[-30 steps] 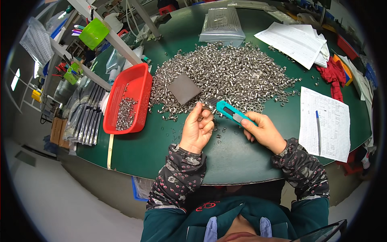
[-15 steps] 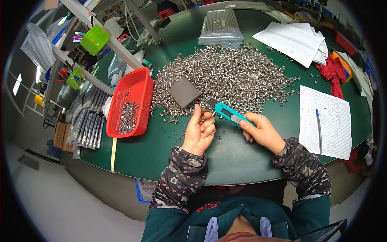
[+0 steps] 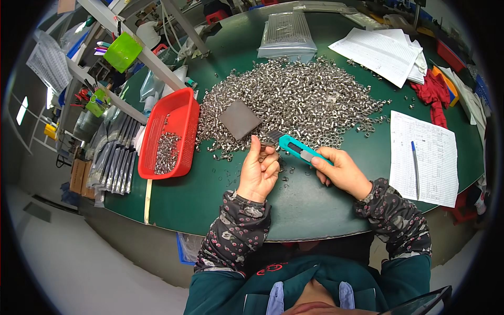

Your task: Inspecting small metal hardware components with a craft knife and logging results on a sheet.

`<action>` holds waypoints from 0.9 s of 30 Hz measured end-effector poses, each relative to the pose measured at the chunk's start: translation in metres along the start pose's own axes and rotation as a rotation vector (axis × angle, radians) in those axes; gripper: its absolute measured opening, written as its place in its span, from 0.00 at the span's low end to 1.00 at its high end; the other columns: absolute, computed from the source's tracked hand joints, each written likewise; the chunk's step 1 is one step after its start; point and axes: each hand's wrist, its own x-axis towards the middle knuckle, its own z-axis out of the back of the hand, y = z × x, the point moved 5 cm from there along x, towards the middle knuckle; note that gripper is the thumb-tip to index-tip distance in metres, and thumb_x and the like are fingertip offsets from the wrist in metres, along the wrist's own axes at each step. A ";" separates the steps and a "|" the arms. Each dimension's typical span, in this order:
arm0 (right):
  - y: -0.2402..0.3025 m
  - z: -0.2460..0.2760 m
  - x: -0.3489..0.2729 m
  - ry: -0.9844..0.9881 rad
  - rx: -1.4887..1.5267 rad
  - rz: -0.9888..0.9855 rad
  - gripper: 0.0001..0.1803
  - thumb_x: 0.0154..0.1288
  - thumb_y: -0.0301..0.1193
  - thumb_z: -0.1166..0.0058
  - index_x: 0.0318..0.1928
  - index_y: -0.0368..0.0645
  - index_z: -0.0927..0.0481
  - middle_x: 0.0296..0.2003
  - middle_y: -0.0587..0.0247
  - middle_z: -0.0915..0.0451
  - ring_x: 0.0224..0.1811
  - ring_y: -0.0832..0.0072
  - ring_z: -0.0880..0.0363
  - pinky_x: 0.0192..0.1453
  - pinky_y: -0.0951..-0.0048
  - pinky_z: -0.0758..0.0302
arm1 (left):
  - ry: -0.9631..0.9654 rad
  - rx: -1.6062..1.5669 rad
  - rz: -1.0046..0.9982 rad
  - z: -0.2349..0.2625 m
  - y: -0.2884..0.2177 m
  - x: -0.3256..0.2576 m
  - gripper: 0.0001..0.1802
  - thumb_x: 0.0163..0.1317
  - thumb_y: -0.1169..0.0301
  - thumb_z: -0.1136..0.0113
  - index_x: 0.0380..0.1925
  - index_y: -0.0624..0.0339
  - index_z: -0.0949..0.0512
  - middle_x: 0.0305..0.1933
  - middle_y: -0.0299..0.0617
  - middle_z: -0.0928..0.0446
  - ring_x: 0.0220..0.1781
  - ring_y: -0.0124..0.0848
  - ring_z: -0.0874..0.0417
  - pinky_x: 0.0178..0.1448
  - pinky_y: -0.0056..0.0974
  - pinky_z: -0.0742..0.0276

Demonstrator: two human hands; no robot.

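A teal utility knife [image 3: 297, 148] is gripped in my right hand [image 3: 342, 170], thumb on its grey slider. Its dark blade points up and left, reaching the fingertips of my left hand [image 3: 259, 170]. Those fingers are curled in toward the thumb, palm facing up; whatever small piece is between them is too hidden to name. Just beyond both hands spreads a wide heap of small silvery metal rings [image 3: 299, 100]. A flat dark grey square block [image 3: 239, 120] rests on the heap's near left part, close to my left fingertips.
A red plastic basket [image 3: 192, 126] left of the heap holds some rings. Printed sheets [image 3: 423, 173] with a pen [image 3: 415, 170] lie at right. Further papers [image 3: 375, 55] and a bundle of clear plastic tubes [image 3: 287, 34] lie at the back of the green table [image 3: 194, 202].
Hardly anything differs. The knife and my hands keep nearly the same place, with only a tiny shift of the blade at my left fingertips.
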 end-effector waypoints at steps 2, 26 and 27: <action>0.001 0.000 0.000 -0.001 -0.004 0.002 0.14 0.63 0.38 0.54 0.27 0.41 0.30 0.13 0.74 0.34 0.14 0.88 0.38 0.17 0.83 0.40 | -0.017 0.012 -0.012 0.001 -0.001 0.000 0.19 0.58 0.54 0.49 0.22 0.61 0.31 0.22 0.36 0.30 0.13 0.16 0.46 0.12 0.22 0.54; 0.005 0.000 -0.003 0.027 -0.087 0.035 0.15 0.62 0.38 0.53 0.23 0.41 0.31 0.12 0.73 0.33 0.14 0.88 0.36 0.17 0.82 0.39 | 0.148 -0.012 0.075 -0.006 -0.004 0.003 0.15 0.61 0.55 0.53 0.22 0.52 0.32 0.12 0.28 0.45 0.12 0.17 0.50 0.11 0.23 0.56; 0.005 0.000 -0.004 0.032 -0.086 0.038 0.15 0.62 0.38 0.53 0.23 0.41 0.31 0.12 0.73 0.33 0.14 0.88 0.36 0.17 0.82 0.39 | 0.163 0.004 0.084 -0.006 -0.004 0.003 0.15 0.61 0.55 0.53 0.22 0.52 0.33 0.11 0.27 0.45 0.11 0.17 0.50 0.11 0.23 0.56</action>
